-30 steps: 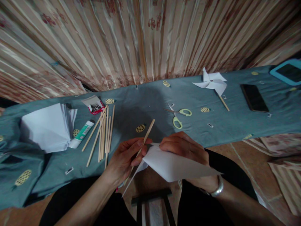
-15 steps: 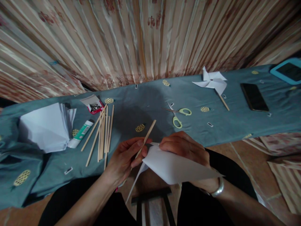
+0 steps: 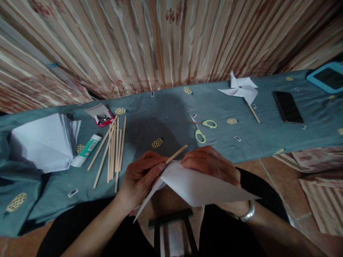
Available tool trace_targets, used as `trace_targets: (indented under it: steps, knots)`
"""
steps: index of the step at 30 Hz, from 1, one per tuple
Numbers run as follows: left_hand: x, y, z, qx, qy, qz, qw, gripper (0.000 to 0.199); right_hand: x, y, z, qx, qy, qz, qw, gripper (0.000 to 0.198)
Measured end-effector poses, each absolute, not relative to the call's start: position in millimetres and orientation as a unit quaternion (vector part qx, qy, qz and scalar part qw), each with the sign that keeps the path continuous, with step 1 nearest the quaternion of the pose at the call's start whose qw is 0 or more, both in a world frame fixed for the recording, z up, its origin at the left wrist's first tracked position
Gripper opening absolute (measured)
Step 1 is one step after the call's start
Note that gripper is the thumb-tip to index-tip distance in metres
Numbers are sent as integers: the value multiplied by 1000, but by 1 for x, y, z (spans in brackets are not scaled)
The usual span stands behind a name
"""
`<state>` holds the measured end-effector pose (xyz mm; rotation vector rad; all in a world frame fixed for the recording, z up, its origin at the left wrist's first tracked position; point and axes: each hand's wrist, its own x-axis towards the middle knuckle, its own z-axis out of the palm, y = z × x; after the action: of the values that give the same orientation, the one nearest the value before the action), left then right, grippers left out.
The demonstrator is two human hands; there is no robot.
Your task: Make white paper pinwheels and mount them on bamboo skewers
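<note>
Between my hands is a white paper pinwheel (image 3: 198, 185) with its folded blades hanging over my lap. My left hand (image 3: 143, 173) is closed around a wooden stick (image 3: 177, 154), whose tip slants up to the right behind the paper's top edge. My right hand (image 3: 210, 164) pinches the paper near its centre, where a tiny shiny point, perhaps a pin, shows by the fingertips. Just beyond my hands lie open scissors (image 3: 200, 132) with light green handles. The place where stick and paper meet is partly hidden by my left fingers.
On the blue-green cloth lie a paper stack (image 3: 43, 142), a glue stick (image 3: 87, 150), several wooden sticks (image 3: 109, 153) and an open red box (image 3: 104, 119) of metal pins. Farther right are a finished pinwheel (image 3: 242, 89), a phone (image 3: 288, 107) and a blue-framed tablet (image 3: 331, 77). A curtain (image 3: 150, 43) hangs behind.
The stick has tilted flatter, its tip moving right and down towards my right hand. My left fingers have closed in on it beside the paper. The view has shifted slightly.
</note>
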<state>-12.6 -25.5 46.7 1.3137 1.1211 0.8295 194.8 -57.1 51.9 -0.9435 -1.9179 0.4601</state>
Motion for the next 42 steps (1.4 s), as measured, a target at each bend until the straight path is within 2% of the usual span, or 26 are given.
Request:
trace_targets:
  steps: [15,21,42]
  knots:
    - [-15,-26,43,580,475,371,548,13,198,-58,53,-392,-773,181,464,27]
    - [-15,-25,45,609,453,376,531,19,200,-59,49,-396,-767,187,469,27]
    - [-19,-24,42,713,419,399,397,20,198,-60,52,-425,-744,197,477,25]
